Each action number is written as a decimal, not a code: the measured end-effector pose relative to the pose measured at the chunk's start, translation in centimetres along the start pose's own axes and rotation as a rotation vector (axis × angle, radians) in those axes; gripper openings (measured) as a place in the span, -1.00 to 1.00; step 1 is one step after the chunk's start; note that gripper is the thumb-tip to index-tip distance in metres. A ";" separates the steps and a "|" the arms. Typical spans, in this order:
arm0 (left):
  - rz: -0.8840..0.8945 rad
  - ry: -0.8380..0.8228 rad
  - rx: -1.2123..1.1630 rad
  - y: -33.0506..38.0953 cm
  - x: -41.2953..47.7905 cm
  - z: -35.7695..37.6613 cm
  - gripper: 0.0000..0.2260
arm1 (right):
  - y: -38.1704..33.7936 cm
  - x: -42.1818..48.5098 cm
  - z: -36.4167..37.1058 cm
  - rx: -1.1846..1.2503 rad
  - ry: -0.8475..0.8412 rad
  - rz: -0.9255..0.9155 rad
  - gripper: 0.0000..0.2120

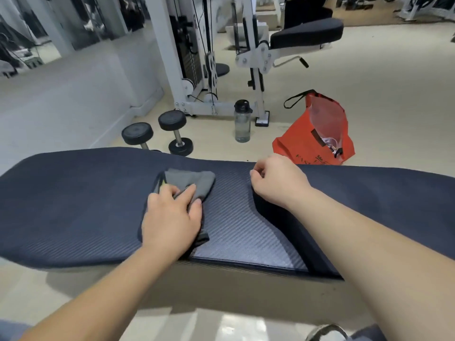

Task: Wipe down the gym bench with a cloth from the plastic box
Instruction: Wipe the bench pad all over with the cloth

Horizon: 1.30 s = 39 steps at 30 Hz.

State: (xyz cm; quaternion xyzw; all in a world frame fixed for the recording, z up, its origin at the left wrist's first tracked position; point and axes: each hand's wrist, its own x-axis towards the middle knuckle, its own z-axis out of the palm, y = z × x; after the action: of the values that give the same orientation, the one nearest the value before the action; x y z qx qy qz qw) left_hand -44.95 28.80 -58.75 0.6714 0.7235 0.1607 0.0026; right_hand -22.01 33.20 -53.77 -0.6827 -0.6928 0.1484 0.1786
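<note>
Right, L hand [172, 217] flat on the cloth [197, 179], mid gym bench [73, 205].
I see the grey cloth under my L palm & fingers, most of it sticking out past the fingertips twd the far edge; fingers spread, pressing down; R hand [278, 180] rests on the bench to the right, apart from the cloth, fingers curled in, nothing seen in it; water bottle [242, 121] & orange bag [302, 141] on the floor beyond.
</note>
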 end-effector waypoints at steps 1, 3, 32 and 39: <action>-0.023 0.002 0.066 0.9 -0.5 0.1 -0.59 | 0.5 0.1 -0.1 -0.043 0.025 -0.001 -0.71; 0.102 -0.039 0.107 3.5 -1.9 -0.5 -0.55 | 1.8 0.0 -0.6 -0.124 0.064 0.022 -0.70; 0.130 0.007 0.057 -3.5 -0.5 -1.2 -0.57 | -4.5 2.1 3.0 -0.058 -0.095 -0.125 -0.74; 0.384 -0.108 -0.041 -13.9 0.5 -4.1 -0.60 | -10.3 2.5 6.4 -0.090 -0.181 -0.251 -0.74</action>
State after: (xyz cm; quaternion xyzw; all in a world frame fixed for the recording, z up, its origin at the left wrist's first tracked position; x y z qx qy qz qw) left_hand -59.41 27.74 -58.08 0.8046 0.5774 0.1367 0.0241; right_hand -34.06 35.67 -54.76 -0.5818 -0.7919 0.1548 0.1018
